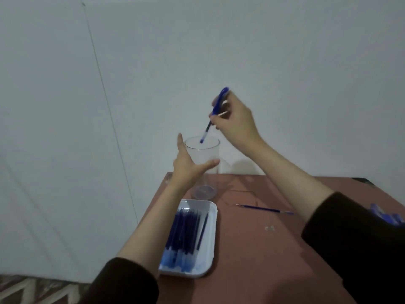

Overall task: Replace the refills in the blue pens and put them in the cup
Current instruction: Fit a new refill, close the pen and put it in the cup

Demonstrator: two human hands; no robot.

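I could read no text, label, brand, number or sign anywhere in the view. Any print on the pen (207,127), the cup (202,153) or the refills (186,229) in the tray (212,249) was too blurred or too small for me to tell.
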